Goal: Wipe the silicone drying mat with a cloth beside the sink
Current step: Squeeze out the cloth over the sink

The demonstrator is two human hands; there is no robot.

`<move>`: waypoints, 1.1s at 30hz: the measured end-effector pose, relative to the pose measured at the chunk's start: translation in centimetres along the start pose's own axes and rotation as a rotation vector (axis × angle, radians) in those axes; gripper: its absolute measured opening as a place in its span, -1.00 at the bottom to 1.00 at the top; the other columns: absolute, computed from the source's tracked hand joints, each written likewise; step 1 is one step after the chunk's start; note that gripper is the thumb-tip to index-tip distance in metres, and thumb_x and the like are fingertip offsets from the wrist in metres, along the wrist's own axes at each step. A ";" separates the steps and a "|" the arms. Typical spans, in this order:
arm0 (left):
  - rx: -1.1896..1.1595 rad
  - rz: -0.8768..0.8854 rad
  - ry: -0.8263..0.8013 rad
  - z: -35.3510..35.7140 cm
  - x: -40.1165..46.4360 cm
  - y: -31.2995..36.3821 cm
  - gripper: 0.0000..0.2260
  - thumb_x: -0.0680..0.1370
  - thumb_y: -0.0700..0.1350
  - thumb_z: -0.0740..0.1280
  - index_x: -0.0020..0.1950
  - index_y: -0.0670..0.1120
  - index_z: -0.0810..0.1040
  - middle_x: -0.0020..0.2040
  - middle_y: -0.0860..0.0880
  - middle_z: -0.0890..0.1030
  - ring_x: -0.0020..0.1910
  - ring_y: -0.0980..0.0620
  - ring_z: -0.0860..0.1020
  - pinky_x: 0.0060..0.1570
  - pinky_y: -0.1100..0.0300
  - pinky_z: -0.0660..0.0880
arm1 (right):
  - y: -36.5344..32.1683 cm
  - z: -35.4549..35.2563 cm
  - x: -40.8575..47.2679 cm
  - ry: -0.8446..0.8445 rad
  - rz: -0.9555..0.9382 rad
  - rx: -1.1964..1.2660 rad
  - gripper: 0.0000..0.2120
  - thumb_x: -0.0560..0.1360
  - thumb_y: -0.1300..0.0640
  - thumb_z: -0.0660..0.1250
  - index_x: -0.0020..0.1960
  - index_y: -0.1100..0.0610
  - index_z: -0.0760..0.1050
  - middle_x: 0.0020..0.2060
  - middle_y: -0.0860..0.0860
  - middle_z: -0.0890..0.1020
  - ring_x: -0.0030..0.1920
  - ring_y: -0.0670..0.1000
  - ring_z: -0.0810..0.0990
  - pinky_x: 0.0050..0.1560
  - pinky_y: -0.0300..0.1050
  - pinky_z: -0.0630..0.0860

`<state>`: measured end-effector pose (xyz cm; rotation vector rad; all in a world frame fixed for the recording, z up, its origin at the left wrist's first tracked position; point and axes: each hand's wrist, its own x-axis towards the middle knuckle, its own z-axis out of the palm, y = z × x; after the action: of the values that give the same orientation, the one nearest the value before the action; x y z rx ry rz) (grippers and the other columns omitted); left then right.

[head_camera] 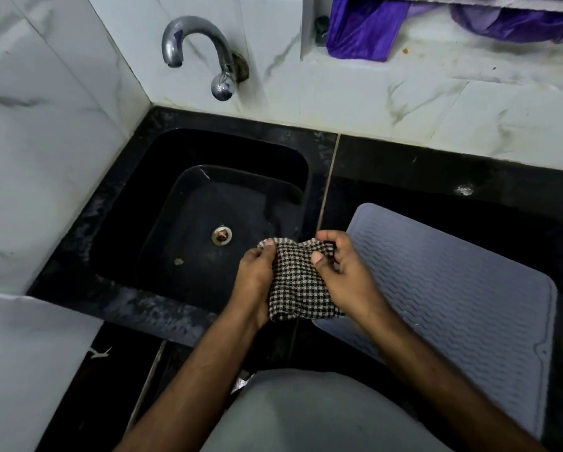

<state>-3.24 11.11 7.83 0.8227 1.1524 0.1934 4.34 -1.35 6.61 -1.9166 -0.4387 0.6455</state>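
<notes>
A black-and-white checked cloth (298,282) is held between both hands over the right rim of the sink. My left hand (255,278) grips its left side, thumb on top. Its right side is pinched by my right hand (347,272), fingers curled over the top edge. The grey silicone drying mat (453,288), ridged with wavy lines, lies flat on the black counter right of the sink. The cloth's lower right corner hangs over the mat's left edge.
A black sink (208,203) with a metal drain (221,235) fills the left of the counter. A chrome tap (201,53) juts from the marble-tiled wall above it. Purple fabric (365,27) hangs in a wall niche at upper right.
</notes>
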 end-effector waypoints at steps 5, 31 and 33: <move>0.389 0.332 0.023 -2.1 0.8 -1.7 -0.67 0.51 -0.12 0.53 0.21 -0.08 0.52 -0.06 -0.05 0.72 -0.05 0.02 0.71 -0.07 0.18 0.63 | -0.2 -0.1 -0.1 -0.082 -0.146 -0.264 -0.48 0.52 -0.01 0.41 0.41 -0.08 0.30 0.27 -0.07 0.45 0.19 -0.06 0.50 0.17 -0.06 0.49; 0.468 0.158 -0.111 -5.9 0.2 4.2 -0.47 0.63 0.31 0.16 0.45 0.00 0.36 0.28 -0.16 0.60 0.02 -0.24 0.70 0.01 -0.14 0.67 | -1.8 4.3 3.0 -0.545 -0.233 -0.396 -0.26 0.55 0.05 0.39 0.58 -0.08 0.04 0.42 0.01 0.46 0.41 -0.02 0.41 0.35 -0.14 0.35; 0.917 0.495 -0.005 -7.3 0.5 4.5 -0.32 0.51 0.35 0.33 0.51 0.02 0.32 0.49 -0.18 0.36 0.38 -0.17 0.51 0.29 -0.05 0.53 | -2.4 4.2 3.9 -0.565 -0.223 -0.434 -0.27 0.56 0.11 0.37 0.57 -0.13 0.02 0.35 0.04 0.52 0.36 0.00 0.47 0.33 -0.06 0.42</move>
<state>-8.17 18.05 9.28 1.9194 0.9952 0.0571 4.79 4.84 6.48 -2.0210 -1.2145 1.0030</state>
